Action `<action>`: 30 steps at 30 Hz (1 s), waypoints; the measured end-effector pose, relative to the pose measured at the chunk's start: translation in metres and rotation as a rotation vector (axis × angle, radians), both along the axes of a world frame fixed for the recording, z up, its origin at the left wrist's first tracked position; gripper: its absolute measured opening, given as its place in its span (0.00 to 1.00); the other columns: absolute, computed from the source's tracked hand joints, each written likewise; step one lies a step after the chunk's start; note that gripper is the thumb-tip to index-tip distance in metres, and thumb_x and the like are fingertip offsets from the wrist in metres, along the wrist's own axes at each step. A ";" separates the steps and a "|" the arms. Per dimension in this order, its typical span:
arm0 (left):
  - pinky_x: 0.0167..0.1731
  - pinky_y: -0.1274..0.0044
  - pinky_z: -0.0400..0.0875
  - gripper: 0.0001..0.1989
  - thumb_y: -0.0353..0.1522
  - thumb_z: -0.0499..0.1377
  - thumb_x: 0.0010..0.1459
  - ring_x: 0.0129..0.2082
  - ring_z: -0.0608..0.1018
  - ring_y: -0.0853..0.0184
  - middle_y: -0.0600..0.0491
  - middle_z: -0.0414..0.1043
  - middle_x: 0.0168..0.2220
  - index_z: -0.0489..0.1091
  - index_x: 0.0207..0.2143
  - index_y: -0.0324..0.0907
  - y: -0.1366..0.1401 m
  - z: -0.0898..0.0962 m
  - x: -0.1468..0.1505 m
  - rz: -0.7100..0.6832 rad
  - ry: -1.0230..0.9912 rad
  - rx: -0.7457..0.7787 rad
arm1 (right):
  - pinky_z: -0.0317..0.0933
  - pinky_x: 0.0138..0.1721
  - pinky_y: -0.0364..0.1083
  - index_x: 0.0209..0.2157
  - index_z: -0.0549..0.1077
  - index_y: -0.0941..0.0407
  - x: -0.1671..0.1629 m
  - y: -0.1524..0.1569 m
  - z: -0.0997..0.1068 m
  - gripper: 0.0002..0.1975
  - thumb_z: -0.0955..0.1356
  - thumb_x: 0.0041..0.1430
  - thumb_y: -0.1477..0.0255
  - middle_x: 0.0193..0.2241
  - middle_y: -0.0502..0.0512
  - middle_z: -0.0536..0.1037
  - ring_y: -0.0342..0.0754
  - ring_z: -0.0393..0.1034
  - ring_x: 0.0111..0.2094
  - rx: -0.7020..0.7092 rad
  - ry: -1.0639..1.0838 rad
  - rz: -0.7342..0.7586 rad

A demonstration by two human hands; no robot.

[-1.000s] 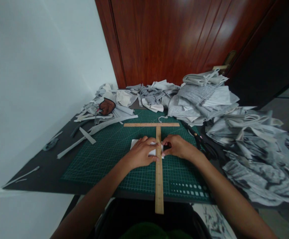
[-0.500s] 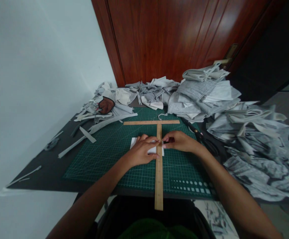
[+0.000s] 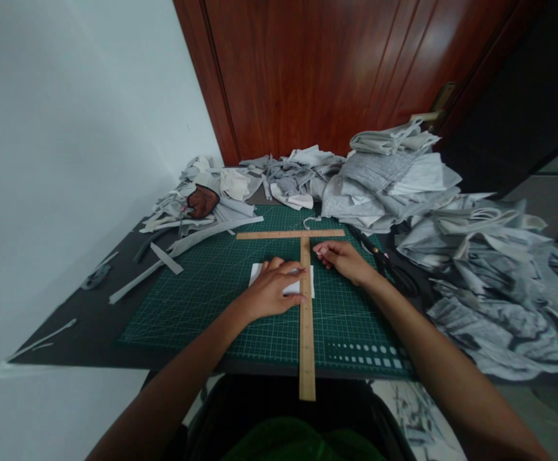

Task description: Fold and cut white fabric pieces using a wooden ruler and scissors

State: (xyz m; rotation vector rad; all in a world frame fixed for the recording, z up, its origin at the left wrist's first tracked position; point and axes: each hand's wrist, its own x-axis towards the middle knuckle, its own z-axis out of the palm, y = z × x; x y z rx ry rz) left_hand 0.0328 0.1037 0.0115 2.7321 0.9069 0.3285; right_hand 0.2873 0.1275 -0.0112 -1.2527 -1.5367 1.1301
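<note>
My left hand (image 3: 279,288) lies flat, fingers spread, over a white piece (image 3: 292,290), paper or fabric, I cannot tell which. Its fingertips and thumb press on the left edge of a long wooden ruler (image 3: 307,339). That ruler crosses the white piece near its right end and hangs over the table's front edge. At its far end a second wooden strip (image 3: 269,235) lies crosswise, forming a T. Just right of the ruler, my right hand (image 3: 343,259) is raised slightly with fingertips pinched; whatever is between them is too small to name.
A green cutting mat (image 3: 202,301) covers the dark table. Black-handled scissors (image 3: 387,259) lie at the right. Stacked grey fabric (image 3: 384,179) and crumpled cloth (image 3: 500,333) fill the right side; scraps (image 3: 293,173) line the back, and cut strips (image 3: 192,242) lie left.
My right hand has moved away from the ruler's edge, up and to the right, fingers pinched. My left hand stays pressed on the white piece and ruler.
</note>
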 end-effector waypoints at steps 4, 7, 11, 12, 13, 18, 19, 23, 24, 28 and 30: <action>0.49 0.65 0.62 0.28 0.46 0.65 0.62 0.53 0.68 0.54 0.51 0.68 0.61 0.67 0.63 0.52 0.000 0.000 0.001 -0.002 0.004 -0.005 | 0.67 0.29 0.45 0.40 0.77 0.56 0.000 0.000 0.000 0.17 0.70 0.57 0.57 0.30 0.51 0.75 0.45 0.68 0.28 0.014 0.000 0.007; 0.49 0.65 0.62 0.27 0.45 0.64 0.63 0.53 0.68 0.55 0.52 0.69 0.62 0.67 0.63 0.52 -0.001 0.000 0.001 0.003 0.006 0.007 | 0.67 0.29 0.45 0.40 0.77 0.56 0.000 0.000 -0.001 0.18 0.70 0.57 0.57 0.30 0.51 0.75 0.45 0.68 0.27 0.022 -0.004 0.007; 0.48 0.64 0.62 0.26 0.45 0.63 0.63 0.54 0.68 0.54 0.52 0.68 0.62 0.69 0.61 0.51 -0.001 0.000 0.001 -0.002 0.012 0.014 | 0.66 0.29 0.45 0.40 0.77 0.56 -0.001 -0.001 0.000 0.18 0.70 0.57 0.56 0.30 0.52 0.76 0.45 0.68 0.27 0.028 -0.014 0.018; 0.48 0.64 0.62 0.26 0.46 0.63 0.63 0.54 0.68 0.54 0.52 0.68 0.62 0.69 0.61 0.51 0.000 0.001 0.001 -0.004 0.012 0.011 | 0.66 0.29 0.45 0.40 0.77 0.56 -0.001 -0.001 0.001 0.18 0.71 0.57 0.56 0.31 0.52 0.76 0.45 0.68 0.27 0.029 -0.017 0.024; 0.48 0.64 0.62 0.26 0.46 0.63 0.63 0.53 0.68 0.54 0.52 0.68 0.62 0.69 0.61 0.51 0.000 0.001 0.001 -0.005 0.011 0.007 | 0.66 0.29 0.45 0.40 0.77 0.56 -0.002 -0.002 0.001 0.18 0.71 0.56 0.56 0.31 0.52 0.76 0.45 0.68 0.27 0.031 -0.019 0.029; 0.48 0.64 0.62 0.29 0.45 0.65 0.62 0.53 0.68 0.54 0.52 0.68 0.62 0.67 0.64 0.53 0.001 0.000 0.001 -0.004 0.006 -0.017 | 0.66 0.29 0.45 0.36 0.76 0.55 -0.002 -0.001 0.003 0.20 0.68 0.60 0.51 0.29 0.53 0.75 0.46 0.69 0.28 0.027 -0.019 0.026; 0.49 0.64 0.62 0.29 0.45 0.65 0.61 0.53 0.68 0.54 0.52 0.68 0.62 0.67 0.64 0.53 0.001 0.000 0.001 -0.003 0.006 -0.019 | 0.66 0.28 0.45 0.35 0.75 0.55 -0.001 -0.001 0.003 0.21 0.67 0.60 0.50 0.29 0.53 0.75 0.46 0.68 0.28 0.025 -0.020 0.024; 0.49 0.63 0.62 0.30 0.46 0.66 0.60 0.54 0.67 0.53 0.51 0.68 0.63 0.68 0.63 0.53 0.000 0.001 0.000 -0.002 0.001 -0.021 | 0.66 0.29 0.45 0.34 0.75 0.55 0.000 0.000 0.002 0.21 0.69 0.57 0.49 0.29 0.52 0.74 0.46 0.68 0.28 0.026 -0.029 0.027; 0.49 0.63 0.62 0.30 0.47 0.66 0.60 0.54 0.67 0.53 0.51 0.68 0.62 0.68 0.63 0.52 0.000 0.001 0.000 -0.002 0.000 -0.020 | 0.66 0.29 0.45 0.34 0.75 0.55 0.000 -0.001 0.002 0.21 0.69 0.57 0.50 0.29 0.51 0.75 0.46 0.68 0.28 0.027 -0.032 0.029; 0.49 0.63 0.62 0.30 0.47 0.66 0.59 0.54 0.68 0.53 0.52 0.68 0.63 0.69 0.62 0.52 0.001 0.001 0.000 -0.006 -0.007 -0.023 | 0.65 0.28 0.44 0.36 0.75 0.55 0.001 -0.001 0.002 0.19 0.69 0.57 0.52 0.29 0.51 0.75 0.45 0.68 0.28 0.042 -0.047 0.041; 0.50 0.63 0.62 0.30 0.47 0.67 0.59 0.54 0.68 0.53 0.52 0.68 0.63 0.69 0.62 0.52 0.001 0.000 0.000 -0.008 -0.014 -0.025 | 0.64 0.27 0.44 0.36 0.76 0.55 0.001 -0.002 0.002 0.19 0.70 0.57 0.53 0.30 0.51 0.75 0.45 0.67 0.27 0.056 -0.060 0.051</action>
